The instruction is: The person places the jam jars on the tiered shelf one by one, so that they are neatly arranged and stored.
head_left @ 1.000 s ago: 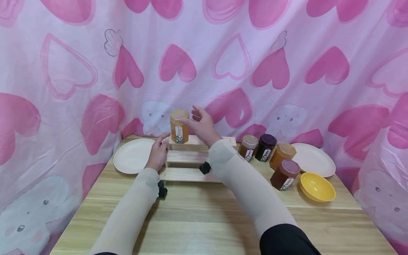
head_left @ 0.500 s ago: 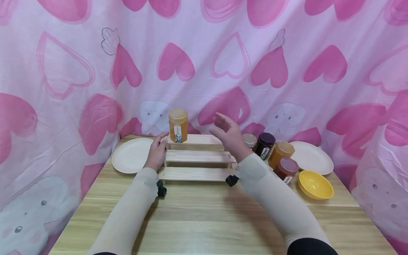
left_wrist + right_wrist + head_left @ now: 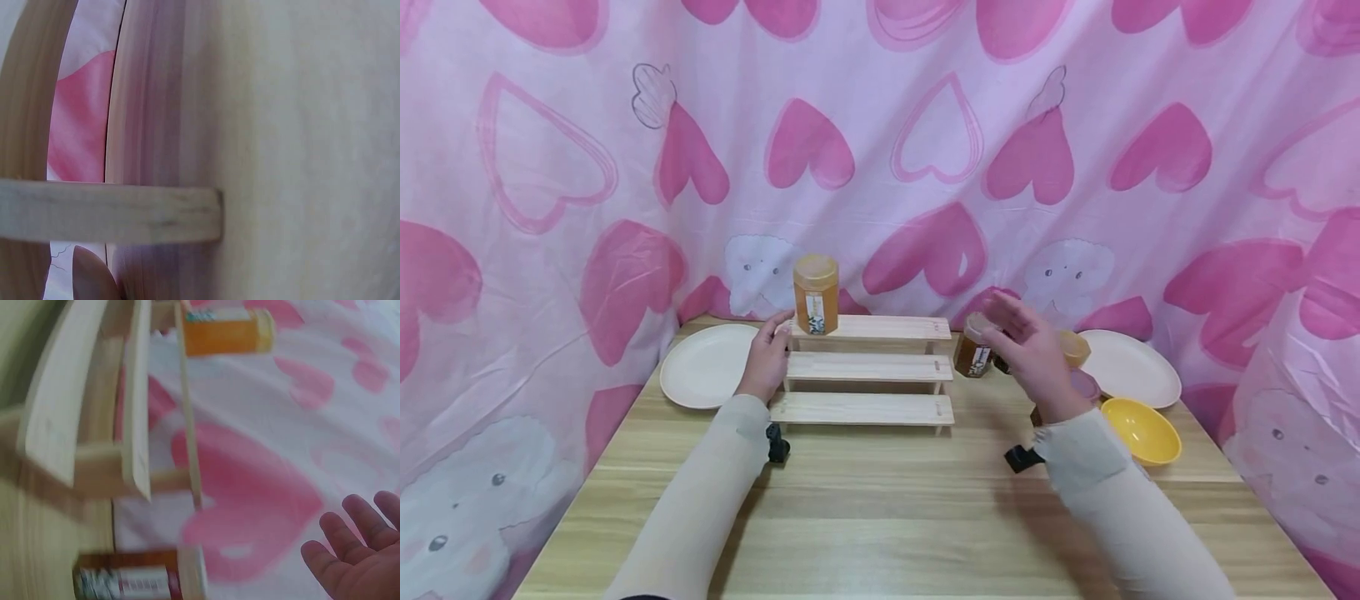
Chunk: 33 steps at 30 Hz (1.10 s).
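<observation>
A three-step wooden display rack (image 3: 870,367) stands on the table. On the left end of its top step sits a honey jar (image 3: 816,296), upright, with a yellow lid. At the rack's left end my left hand (image 3: 766,360) holds the top step's edge; one fingertip (image 3: 92,275) shows beside a wooden support in the left wrist view. Fingers spread, my right hand (image 3: 1033,354) is in the air in front of the jars on the right and holds nothing. Nearest to it is an amber jar (image 3: 973,350) with a pale lid; the other jars are partly hidden behind the hand.
A white plate (image 3: 707,367) lies left of the rack, and another white plate (image 3: 1131,367) at the back right. A yellow bowl (image 3: 1142,429) stands by a red-lidded jar (image 3: 1084,385) and a yellow-lidded jar (image 3: 1073,346). A heart-print curtain (image 3: 880,125) hangs behind the table.
My right hand has moved away from the honey jar on the top step, rightward across to the group of jars. The left hand has stayed at the rack's left end.
</observation>
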{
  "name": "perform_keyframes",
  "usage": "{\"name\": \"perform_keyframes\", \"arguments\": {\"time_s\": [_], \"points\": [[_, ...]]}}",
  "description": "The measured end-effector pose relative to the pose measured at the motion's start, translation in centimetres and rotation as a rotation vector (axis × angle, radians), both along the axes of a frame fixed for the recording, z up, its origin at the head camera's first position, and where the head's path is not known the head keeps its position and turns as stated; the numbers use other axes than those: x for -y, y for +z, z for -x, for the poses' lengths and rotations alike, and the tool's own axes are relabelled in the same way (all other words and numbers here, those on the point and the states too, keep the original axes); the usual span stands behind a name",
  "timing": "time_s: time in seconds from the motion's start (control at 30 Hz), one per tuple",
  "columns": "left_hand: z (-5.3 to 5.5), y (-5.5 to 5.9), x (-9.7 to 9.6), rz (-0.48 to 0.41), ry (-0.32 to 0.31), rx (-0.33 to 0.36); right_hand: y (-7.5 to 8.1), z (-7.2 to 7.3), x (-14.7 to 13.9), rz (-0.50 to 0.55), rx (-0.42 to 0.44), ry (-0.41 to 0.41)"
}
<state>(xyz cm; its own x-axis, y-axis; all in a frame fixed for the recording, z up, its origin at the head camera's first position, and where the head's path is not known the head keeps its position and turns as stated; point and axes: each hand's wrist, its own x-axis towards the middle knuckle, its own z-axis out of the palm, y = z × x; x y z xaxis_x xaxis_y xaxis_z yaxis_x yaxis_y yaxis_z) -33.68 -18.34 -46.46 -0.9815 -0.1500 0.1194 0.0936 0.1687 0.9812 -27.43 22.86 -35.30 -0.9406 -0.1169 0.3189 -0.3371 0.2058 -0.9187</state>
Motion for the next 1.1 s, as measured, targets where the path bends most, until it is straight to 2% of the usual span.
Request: {"name": "perform_keyframes", "arguments": {"time_s": [0.1, 0.23, 0.33, 0.43, 0.53, 0.63, 0.67, 0.87, 0.97, 1.1], "points": [[0.0, -0.1, -0.1, 0.001, 0.0, -0.006, 0.1, -0.8, -2.5, 0.004, -0.017, -0.042], [-0.2, 0.0, -0.1, -0.008, -0.012, -0.016, -0.2, -1.7, -5.8, 0.072, 0.0, -0.104], [-0.3, 0.2, -0.1, -0.016, -0.019, -0.015, -0.9, -2.0, -8.2, 0.139, 0.023, -0.15], [-0.5, 0.7, -0.2, -0.033, -0.027, 0.003, -1.8, -2.2, -10.5, 0.124, 0.065, -0.217], [-0.4, 0.7, -0.1, -0.045, -0.036, 0.01, -2.6, -2.4, -12.1, 0.124, 0.112, -0.268], [-0.5, 0.5, -0.1, -0.041, -0.028, 0.011, -3.4, -2.5, -13.2, 0.109, 0.136, -0.283], [-0.3, 0.1, -0.1, -0.04, -0.02, 0.001, -3.7, -2.5, -13.5, 0.104, 0.14, -0.28], [-0.5, 0.2, -0.4, -0.034, -0.008, -0.019, -5.5, -2.8, -14.6, 0.052, 0.164, -0.282], [-0.6, 0.4, -0.5, -0.028, -0.008, -0.015, -6.2, -2.8, -14.9, 0.002, 0.183, -0.282], [-0.6, 0.4, -0.4, -0.024, -0.004, -0.01, -6.9, -2.8, -14.9, -0.132, 0.215, -0.26]]}}
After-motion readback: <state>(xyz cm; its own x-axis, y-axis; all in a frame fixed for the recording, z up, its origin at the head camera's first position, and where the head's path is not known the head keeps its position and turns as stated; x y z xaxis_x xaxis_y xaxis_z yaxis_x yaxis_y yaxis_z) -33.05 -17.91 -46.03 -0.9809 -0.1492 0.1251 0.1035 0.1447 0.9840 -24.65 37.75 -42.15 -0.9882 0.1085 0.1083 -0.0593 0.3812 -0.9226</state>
